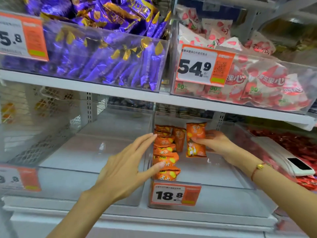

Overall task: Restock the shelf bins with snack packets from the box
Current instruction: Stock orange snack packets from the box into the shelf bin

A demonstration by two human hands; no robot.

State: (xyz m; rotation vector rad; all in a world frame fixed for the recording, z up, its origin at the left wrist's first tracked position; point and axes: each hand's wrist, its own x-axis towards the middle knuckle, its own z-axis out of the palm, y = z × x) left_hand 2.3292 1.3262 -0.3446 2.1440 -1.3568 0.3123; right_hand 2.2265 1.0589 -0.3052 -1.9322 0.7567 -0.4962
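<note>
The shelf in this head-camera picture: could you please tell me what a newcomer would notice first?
Probably the orange snack packets lined along the left wall of the clear bin tagged 18.8, with the right hand holding one more upright beside them. The left hand touches the row; above sit purple packets.

Counts: 2 hands (125,170); about 8 orange packets (165,150); 4 price tags (175,194); 1 phone (299,164) at 3 o'clock.
</note>
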